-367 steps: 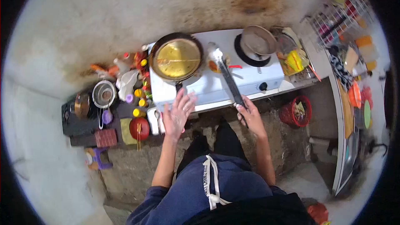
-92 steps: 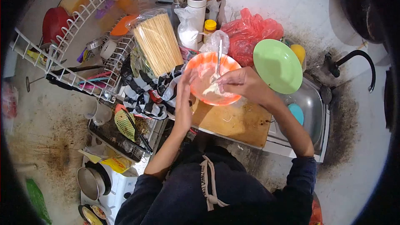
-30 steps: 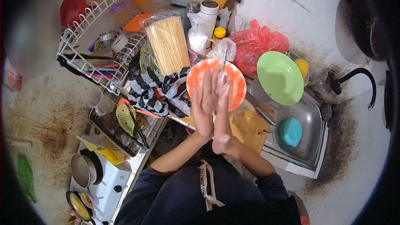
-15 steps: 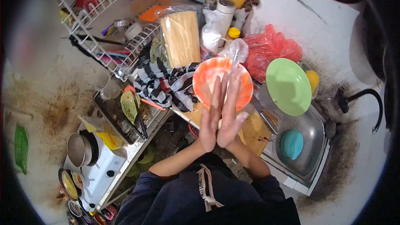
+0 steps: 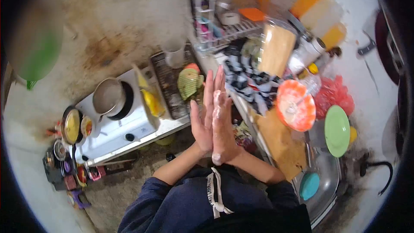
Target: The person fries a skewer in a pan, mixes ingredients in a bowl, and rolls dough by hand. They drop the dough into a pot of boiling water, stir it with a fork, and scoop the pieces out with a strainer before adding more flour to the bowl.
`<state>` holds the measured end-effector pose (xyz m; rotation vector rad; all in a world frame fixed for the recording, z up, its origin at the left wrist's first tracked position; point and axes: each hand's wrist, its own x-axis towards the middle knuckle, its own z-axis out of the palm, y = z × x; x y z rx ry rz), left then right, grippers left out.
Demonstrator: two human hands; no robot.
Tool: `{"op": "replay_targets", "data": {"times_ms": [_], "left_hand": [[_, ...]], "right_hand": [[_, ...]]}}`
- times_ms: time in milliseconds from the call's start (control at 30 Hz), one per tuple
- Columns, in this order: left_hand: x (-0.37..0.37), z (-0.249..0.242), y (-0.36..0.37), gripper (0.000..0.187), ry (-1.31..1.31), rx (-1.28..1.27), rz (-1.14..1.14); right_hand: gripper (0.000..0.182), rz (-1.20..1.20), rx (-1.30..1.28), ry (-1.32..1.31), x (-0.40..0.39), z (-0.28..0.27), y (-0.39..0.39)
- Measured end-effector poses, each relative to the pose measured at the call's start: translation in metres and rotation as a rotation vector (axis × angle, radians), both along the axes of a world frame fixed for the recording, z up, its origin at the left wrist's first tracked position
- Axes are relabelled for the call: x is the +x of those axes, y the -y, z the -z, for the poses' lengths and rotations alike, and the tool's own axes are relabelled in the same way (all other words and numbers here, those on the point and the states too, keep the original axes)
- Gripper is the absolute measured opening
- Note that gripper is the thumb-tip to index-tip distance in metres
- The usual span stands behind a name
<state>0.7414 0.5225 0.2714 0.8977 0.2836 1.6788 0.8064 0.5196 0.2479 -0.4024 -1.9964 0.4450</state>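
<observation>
My left hand [image 5: 202, 125] and my right hand [image 5: 225, 129] are held palm to palm in front of my body, fingers stretched out and pointing forward. A whitish, wet-looking substance coats the thumb-side edge of the right hand. Whether anything lies between the palms is hidden. To the right of the hands stands an orange-and-white bowl [image 5: 284, 90] with some pale stuff and what looks like a utensil in it. It rests by a wooden board [image 5: 276, 144]. Left of the fingertips, a yellow-green slotted piece [image 5: 189, 84] lies on a dark tray [image 5: 161, 67].
A white stove [image 5: 140, 125] with a saucepan [image 5: 109, 97] is at left, near a frying pan [image 5: 71, 127]. On the right are a green plate [image 5: 337, 131], a red plastic bag [image 5: 334, 97] and a metal sink [image 5: 325, 170] holding a turquoise bowl [image 5: 309, 185]. A white dish rack [image 5: 205, 8] stands behind.
My view has turned left, so the bowl and sink now sit farther right and the stove shows more. The joined hands have moved away from over the bowl.
</observation>
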Motion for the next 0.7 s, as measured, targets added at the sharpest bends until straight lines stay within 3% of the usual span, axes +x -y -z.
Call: {"op": "replay_targets", "data": {"times_ms": [33,100,167,200,233,300,400,433,467,533,567,600,700], "left_hand": [[-0.018,-0.004,0.009,0.068,0.118,-0.019,0.031],[-0.056,0.005,0.026,0.069,-0.050,-0.054,0.037],[-0.089,0.015,0.044,0.070,-0.173,-0.150,0.036],[-0.111,0.016,0.053,0.070,-0.229,-0.186,-0.001],[-0.135,0.014,0.056,0.070,-0.228,-0.192,-0.030],[-0.183,0.001,0.055,0.074,-0.090,-0.054,-0.299],[-0.237,-0.007,0.065,0.074,-0.060,0.181,-0.441],[-0.251,0.002,0.073,0.074,-0.268,0.111,-0.490],[-0.261,0.010,0.077,0.072,-0.326,0.088,-0.466],[-0.284,0.018,0.082,0.070,-0.337,-0.048,-0.452],[-0.296,0.032,0.079,0.068,-0.217,-0.096,-0.437],[-0.316,0.038,0.076,0.068,-0.267,-0.082,-0.523],[-0.347,0.013,0.078,0.067,-0.072,0.040,-0.528]], "right_hand": [[0.084,0.084,-0.180,0.068,-0.020,-0.006,0.000],[0.086,0.071,-0.224,0.069,-0.060,-0.013,-0.004],[0.081,0.004,-0.330,-0.293,-0.108,-0.025,0.005],[0.076,-0.053,-0.386,-0.230,-0.128,-0.042,0.021],[0.079,-0.147,-0.272,-0.168,-0.148,-0.033,0.025],[0.081,-0.416,-0.096,-0.165,-0.194,-0.008,0.031],[0.075,-0.271,-0.133,-0.017,-0.246,0.003,0.024],[0.072,-0.258,-0.051,-0.043,-0.266,0.001,0.012],[0.074,-0.333,-0.267,-0.187,-0.285,-0.001,0.015],[0.078,-0.363,-0.113,-0.143,-0.309,-0.020,0.032],[0.076,-0.298,-0.328,-0.089,-0.323,-0.026,0.054],[0.074,-0.590,-0.267,-0.228,-0.333,-0.015,0.054],[0.074,-0.499,-0.051,-0.043,-0.352,0.005,0.042]]}}
